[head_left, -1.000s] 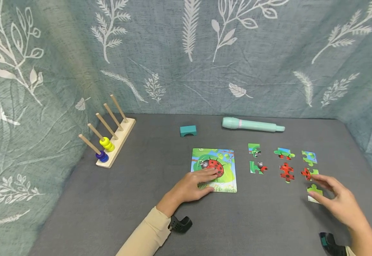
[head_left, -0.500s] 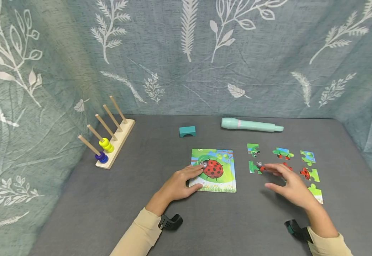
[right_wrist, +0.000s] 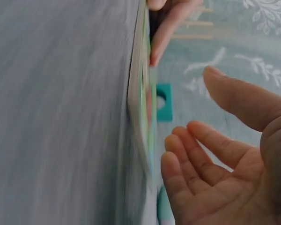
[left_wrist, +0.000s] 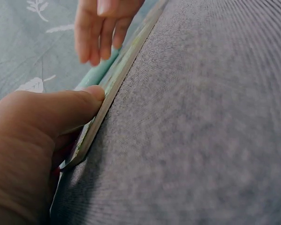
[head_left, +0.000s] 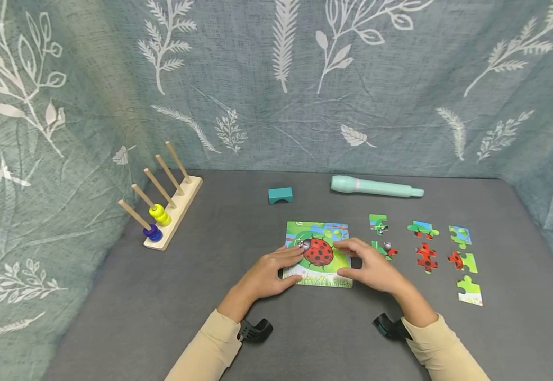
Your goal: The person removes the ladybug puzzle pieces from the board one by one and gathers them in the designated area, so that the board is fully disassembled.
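Note:
A square ladybug puzzle board (head_left: 316,254) lies flat on the grey table. My left hand (head_left: 266,275) rests on its left side, fingers laid over the picture by the ladybug's head. In the left wrist view, the thumb (left_wrist: 91,93) touches the board's near edge. My right hand (head_left: 369,264) hovers at the board's right edge with its fingers spread and nothing in them. The right wrist view shows a gap between those fingers (right_wrist: 196,159) and the board. To the right lie several loose ladybug puzzle pieces, among them a red one (head_left: 426,256) and a green corner (head_left: 469,291).
A teal arch block (head_left: 280,195) and a mint-green microphone-like tube (head_left: 376,187) lie toward the back. At the left stands a wooden peg rack (head_left: 176,211) with yellow rings (head_left: 160,214) and blue rings (head_left: 153,232). A patterned curtain (head_left: 238,63) hangs behind the table.
My right hand has swept left from the far-right puzzle pieces, over the middle ones, to the board's right edge. My left hand has slid slightly left on the board.

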`<state>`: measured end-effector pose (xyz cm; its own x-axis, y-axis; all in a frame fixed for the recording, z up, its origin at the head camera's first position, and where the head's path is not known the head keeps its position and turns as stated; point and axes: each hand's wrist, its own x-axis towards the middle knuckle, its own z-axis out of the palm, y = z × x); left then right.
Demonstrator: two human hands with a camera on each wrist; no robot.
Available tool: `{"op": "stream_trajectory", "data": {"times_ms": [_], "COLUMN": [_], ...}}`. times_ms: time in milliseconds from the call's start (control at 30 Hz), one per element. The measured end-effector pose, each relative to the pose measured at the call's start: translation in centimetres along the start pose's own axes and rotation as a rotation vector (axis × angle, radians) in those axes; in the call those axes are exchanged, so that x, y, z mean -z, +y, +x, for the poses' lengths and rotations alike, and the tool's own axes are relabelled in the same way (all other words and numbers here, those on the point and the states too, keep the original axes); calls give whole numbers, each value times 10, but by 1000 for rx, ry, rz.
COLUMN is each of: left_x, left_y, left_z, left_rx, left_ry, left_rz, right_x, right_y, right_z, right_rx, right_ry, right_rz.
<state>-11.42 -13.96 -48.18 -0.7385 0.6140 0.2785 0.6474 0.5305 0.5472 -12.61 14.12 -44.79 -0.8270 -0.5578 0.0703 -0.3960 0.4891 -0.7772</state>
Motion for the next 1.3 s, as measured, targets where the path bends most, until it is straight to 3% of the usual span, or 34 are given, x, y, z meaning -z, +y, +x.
{"op": "stream_trajectory", "data": {"times_ms": [200, 500, 933, 1300], "left_x": [0, 0, 1, 2], "left_y": [1, 2, 2, 4], "left_z": [2, 2, 3, 4], "left_rx": [4, 35, 42, 44], "left_ry": [-1, -14, -8, -14], "left_rz": [-32, -46, -32, -30], "right_x": [-18, -32, -39, -39], "right_y": [-7, -10, -15, -16], "right_z": [15, 14, 13, 12], "right_rx": [3, 31, -54, -41], "right_ry": [-45, -31, 13, 30], "right_rz": [-30, -131, -141, -141]}}
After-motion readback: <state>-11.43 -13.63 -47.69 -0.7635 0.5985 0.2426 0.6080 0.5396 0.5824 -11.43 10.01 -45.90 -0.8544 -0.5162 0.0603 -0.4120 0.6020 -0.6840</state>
